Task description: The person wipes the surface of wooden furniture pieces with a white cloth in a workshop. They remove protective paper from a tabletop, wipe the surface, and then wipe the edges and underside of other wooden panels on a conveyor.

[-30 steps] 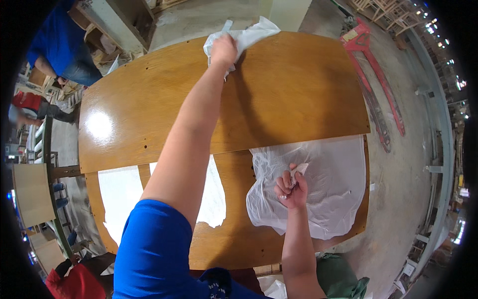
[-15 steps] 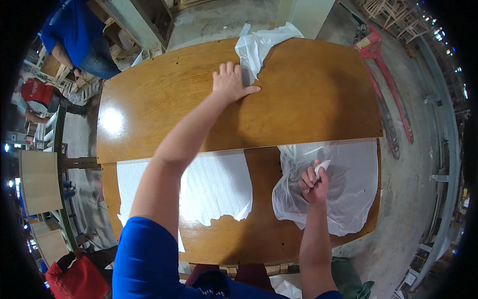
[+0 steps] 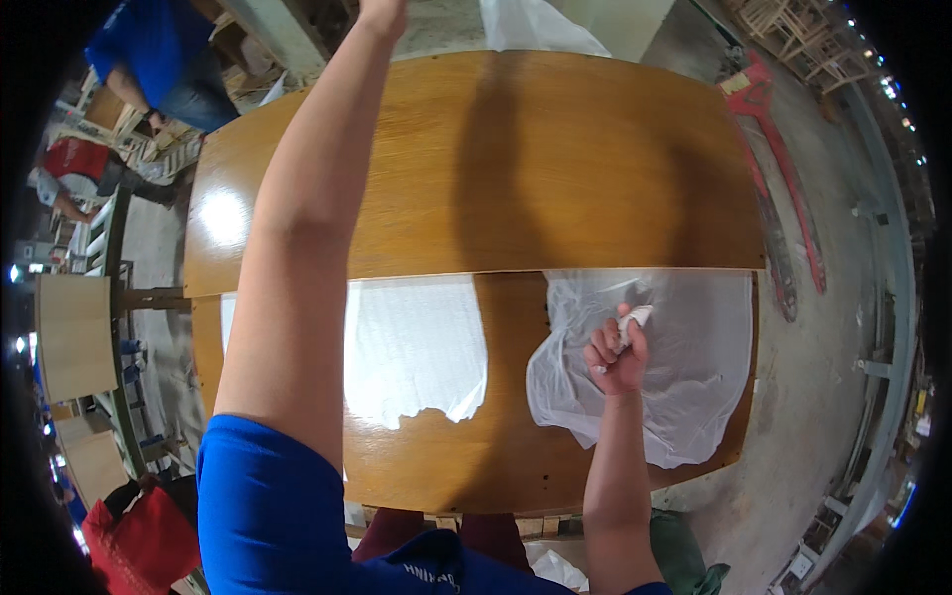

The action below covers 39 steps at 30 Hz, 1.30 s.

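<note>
My left arm reaches far over a varnished brown wooden panel (image 3: pixel 595 149). Only the wrist end of my left hand (image 3: pixel 383 12) shows at the top edge, and its fingers are out of the picture. Beyond the panel's far edge is a thin white sheet (image 3: pixel 540 25); whether my left hand touches it cannot be seen. Closed around a small crumpled white wad (image 3: pixel 636 319), my right hand (image 3: pixel 620 362) is over a translucent white sheet (image 3: pixel 694 397). That sheet covers the right part of a second brown panel (image 3: pixel 511 397), nearer me and partly under the first.
Another white sheet (image 3: pixel 416 347) with a ragged edge covers the near panel's left part. A red pallet jack (image 3: pixel 783 178) stands on the floor at right. People in blue (image 3: pixel 159 59) and red (image 3: pixel 144 540) are at the left, beside a roller conveyor (image 3: pixel 109 238).
My left hand has moved off the far panel, up and away to the top edge. The white sheet there has shifted beyond the far edge. My right hand still grips the wad.
</note>
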Available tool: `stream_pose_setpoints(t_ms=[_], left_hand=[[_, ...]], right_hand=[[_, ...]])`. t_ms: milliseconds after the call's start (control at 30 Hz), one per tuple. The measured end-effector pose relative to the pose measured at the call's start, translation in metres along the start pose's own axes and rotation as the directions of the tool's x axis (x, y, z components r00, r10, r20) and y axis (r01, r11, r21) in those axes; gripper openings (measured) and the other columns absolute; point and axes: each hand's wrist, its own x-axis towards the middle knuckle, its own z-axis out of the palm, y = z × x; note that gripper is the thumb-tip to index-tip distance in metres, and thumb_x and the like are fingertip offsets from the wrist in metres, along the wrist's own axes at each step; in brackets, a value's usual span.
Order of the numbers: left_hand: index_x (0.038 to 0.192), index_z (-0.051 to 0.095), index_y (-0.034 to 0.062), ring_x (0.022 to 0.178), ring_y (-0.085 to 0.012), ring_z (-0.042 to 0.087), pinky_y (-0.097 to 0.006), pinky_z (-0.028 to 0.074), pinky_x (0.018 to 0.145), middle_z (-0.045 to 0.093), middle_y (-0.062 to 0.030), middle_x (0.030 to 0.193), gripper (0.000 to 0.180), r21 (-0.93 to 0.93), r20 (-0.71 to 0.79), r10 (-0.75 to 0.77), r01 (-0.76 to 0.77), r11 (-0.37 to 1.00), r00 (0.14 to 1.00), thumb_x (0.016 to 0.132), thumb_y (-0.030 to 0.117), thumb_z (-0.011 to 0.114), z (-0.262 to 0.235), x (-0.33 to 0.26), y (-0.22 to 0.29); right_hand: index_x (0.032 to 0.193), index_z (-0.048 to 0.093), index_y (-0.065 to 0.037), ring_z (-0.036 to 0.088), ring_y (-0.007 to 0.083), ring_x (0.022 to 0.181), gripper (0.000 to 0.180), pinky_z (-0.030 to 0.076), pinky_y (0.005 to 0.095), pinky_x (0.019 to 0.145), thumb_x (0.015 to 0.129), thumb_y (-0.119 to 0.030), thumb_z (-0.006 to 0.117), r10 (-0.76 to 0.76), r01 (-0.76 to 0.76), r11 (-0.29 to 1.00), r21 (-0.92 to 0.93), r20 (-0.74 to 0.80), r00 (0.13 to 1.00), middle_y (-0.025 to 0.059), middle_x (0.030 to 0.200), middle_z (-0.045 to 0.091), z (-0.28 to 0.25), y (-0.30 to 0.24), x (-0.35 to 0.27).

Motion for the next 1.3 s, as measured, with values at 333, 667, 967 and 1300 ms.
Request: stream_pose_setpoints(t_ms=[333,667,967,1300], left_hand=[[0.128,0.044,0.0066,0.128,-0.0314,0.034,-0.054,0.033,0.097,0.041,-0.0138,0.136,0.062,0.656,-0.616,0.095,0.576,-0.489,0.782,0.086,0.052,0.044,-0.442,-0.154,0.123],[0.119,0.050,0.0010,0.120,-0.0388,0.040,-0.048,0.036,0.097,0.045,-0.0220,0.127,0.061,0.742,-0.514,0.039,0.467,-0.481,0.857,0.088,0.053,0.041,-0.559,-0.172,0.114],[0.104,0.056,-0.0066,0.105,-0.0425,0.050,-0.046,0.037,0.093,0.055,-0.0294,0.109,0.063,0.785,-0.457,0.046,0.427,-0.449,0.888,0.087,0.053,0.042,-0.557,-0.227,0.153],[0.096,0.052,-0.0040,0.085,-0.0388,0.047,-0.048,0.039,0.078,0.050,-0.0244,0.090,0.034,0.866,-0.296,-0.504,0.450,0.217,0.812,0.074,0.019,0.065,-0.427,-0.499,0.206]], right_hand=[[0.122,0.050,-0.009,0.040,0.0105,0.053,0.032,0.030,0.0253,0.047,0.097,-0.026,0.040,-0.006,0.011,0.998,-0.057,0.083,0.997,0.0027,0.069,0.044,0.010,0.009,0.005],[0.123,0.048,-0.010,0.039,0.0105,0.060,0.030,0.031,0.0246,0.053,0.096,-0.023,0.041,-0.112,0.103,0.973,-0.209,-0.034,0.993,0.0015,0.069,0.042,0.012,0.008,0.002],[0.119,0.050,-0.011,0.039,0.0111,0.061,0.027,0.032,0.0272,0.057,0.093,-0.019,0.047,-0.143,0.132,0.962,-0.240,-0.031,0.989,0.0005,0.066,0.042,0.016,0.022,0.005],[0.113,0.051,-0.012,0.037,0.0135,0.056,0.024,0.032,0.0279,0.053,0.090,-0.017,0.048,-0.392,0.298,0.898,-0.323,-0.282,0.876,0.0009,0.062,0.041,0.054,0.072,-0.082]])
